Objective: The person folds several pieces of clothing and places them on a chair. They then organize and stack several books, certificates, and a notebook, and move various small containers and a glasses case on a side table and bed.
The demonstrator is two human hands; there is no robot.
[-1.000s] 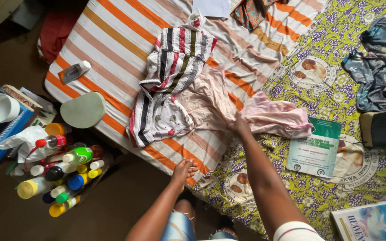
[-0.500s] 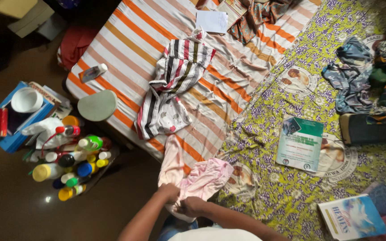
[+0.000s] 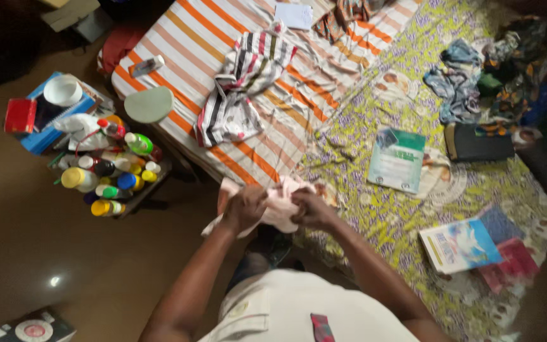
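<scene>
Both my hands hold a pale pink garment [image 3: 278, 204] in front of my chest, off the bed's near edge. My left hand [image 3: 244, 207] grips its left part, and a loose end hangs below it. My right hand [image 3: 311, 209] grips the right part, bunching the cloth between the two fists. On the bed beyond lies a crumpled striped garment [image 3: 242, 82] in red, black and white, out of reach of both hands.
The bed [image 3: 178, 44] carries an orange-striped sheet and a green patterned cloth [image 3: 406, 95]. Books [image 3: 397, 160] [image 3: 460, 244], a dark case [image 3: 478, 142] and bundled clothes [image 3: 457, 88] lie on it. Left on the floor stand several bottles [image 3: 106, 174], a round mirror [image 3: 149, 104] and a blue box [image 3: 42, 120].
I pulled the pink garment off the bed toward me. My left hand, first resting on the bed edge, took hold of it too. Both hands now bunch it close to my body.
</scene>
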